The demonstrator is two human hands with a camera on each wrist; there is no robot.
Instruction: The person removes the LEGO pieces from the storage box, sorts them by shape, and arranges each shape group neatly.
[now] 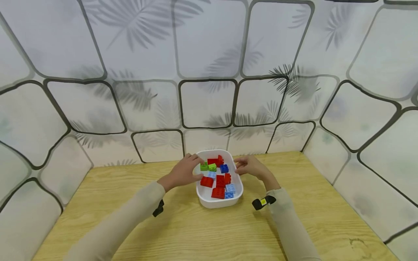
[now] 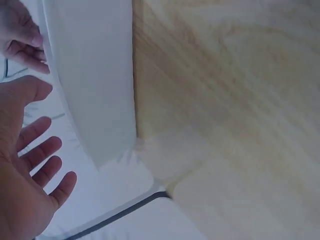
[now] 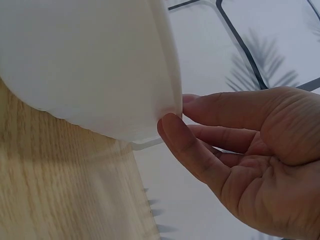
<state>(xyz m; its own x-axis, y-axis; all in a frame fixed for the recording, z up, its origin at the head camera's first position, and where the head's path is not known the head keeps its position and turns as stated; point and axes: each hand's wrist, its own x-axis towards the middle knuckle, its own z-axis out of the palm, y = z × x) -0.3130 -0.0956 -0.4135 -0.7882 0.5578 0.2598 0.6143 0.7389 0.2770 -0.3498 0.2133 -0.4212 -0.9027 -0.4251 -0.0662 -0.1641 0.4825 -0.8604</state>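
Observation:
A white plastic box (image 1: 219,203) stands on the table, holding several toy building bricks. Among them are red bricks (image 1: 218,193), two green bricks (image 1: 212,167), a dark blue brick (image 1: 224,168) and light blue bricks (image 1: 230,188). My left hand (image 1: 184,172) is at the box's left side, its fingertips over the rim near a green brick. In the left wrist view its fingers (image 2: 42,150) are spread and loosely bent, with nothing between them. My right hand (image 1: 254,167) pinches the right rim; the right wrist view shows thumb and finger on the box's edge (image 3: 172,60).
The box stands toward the back of a wooden table (image 1: 202,235). Behind it and along both sides hangs a pale patterned cloth (image 1: 209,105). Each forearm wears a black strap, one of them (image 1: 263,202) with a yellow mark.

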